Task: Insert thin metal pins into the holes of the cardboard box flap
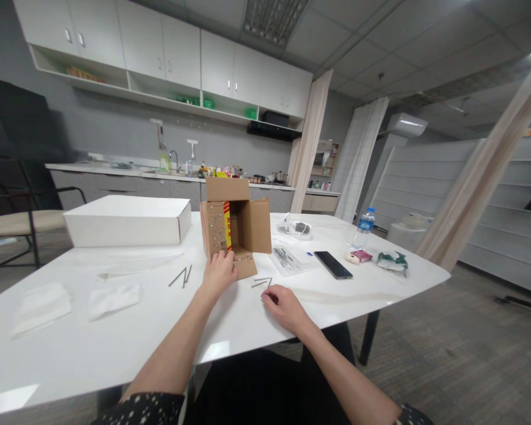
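The small cardboard box [235, 227] lies on its side on the white table [114, 342] with its flaps open, one outer face dotted with rows of holes beside a red-and-yellow label too small to read; the left hand [220, 273] rests against its lower front edge, fingers curled together. Just right of the box, two thin metal rods [261, 282] lie by the right hand [284, 307], whose fingertips pinch down beside them, while three more rods [182, 276] lie left of the box, beyond them one white carton [127, 221]; right of the box are a black phone [333, 264] and one water bottle [363, 228]
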### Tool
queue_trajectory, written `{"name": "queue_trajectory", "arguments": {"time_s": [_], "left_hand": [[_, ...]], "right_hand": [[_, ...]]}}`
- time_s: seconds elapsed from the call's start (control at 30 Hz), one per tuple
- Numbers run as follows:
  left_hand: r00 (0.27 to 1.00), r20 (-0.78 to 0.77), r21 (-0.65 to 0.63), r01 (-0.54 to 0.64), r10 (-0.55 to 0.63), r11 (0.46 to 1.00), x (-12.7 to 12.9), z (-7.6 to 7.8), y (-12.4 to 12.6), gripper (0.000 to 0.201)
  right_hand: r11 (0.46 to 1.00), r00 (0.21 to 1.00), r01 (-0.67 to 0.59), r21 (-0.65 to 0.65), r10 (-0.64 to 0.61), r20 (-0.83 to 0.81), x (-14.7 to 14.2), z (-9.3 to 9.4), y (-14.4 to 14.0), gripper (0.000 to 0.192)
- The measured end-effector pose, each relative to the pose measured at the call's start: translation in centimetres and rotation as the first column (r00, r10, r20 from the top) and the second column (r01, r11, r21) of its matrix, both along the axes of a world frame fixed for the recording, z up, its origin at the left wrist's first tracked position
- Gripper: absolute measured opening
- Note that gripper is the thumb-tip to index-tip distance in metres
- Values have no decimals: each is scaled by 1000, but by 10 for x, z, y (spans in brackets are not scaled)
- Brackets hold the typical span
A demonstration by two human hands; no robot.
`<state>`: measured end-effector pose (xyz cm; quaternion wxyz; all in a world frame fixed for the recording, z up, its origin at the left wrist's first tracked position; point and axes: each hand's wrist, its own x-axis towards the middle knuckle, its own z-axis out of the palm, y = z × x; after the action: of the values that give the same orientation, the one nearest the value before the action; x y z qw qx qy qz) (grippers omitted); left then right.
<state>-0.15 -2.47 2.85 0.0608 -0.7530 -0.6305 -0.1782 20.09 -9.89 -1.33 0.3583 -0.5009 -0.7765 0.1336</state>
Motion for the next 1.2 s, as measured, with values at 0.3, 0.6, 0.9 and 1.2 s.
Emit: {"name": "queue_trajectory", "arguments": {"time_s": [0.3,0.6,0.9,1.2], "left_hand": [[999,-46,35,-12,14,999,-2,0,5,26],[998,-70,58,0,4,998,-4,-3,11,25],[999,-46,47,25,-23,999,-4,-2,13,25],[997,22,35,76,-76,997,-5,-5,20,23]], "right_hand": [[1000,1000,-1,-3,1,-14,-1,2,-2,16],[1000,1000,-6,-7,6,-20,-1,2,-2,16],[1000,1000,0,-6,0,-13,0,-1,0,16],[1000,1000,-2,-7,1,-21,1,1,0,15]]}}
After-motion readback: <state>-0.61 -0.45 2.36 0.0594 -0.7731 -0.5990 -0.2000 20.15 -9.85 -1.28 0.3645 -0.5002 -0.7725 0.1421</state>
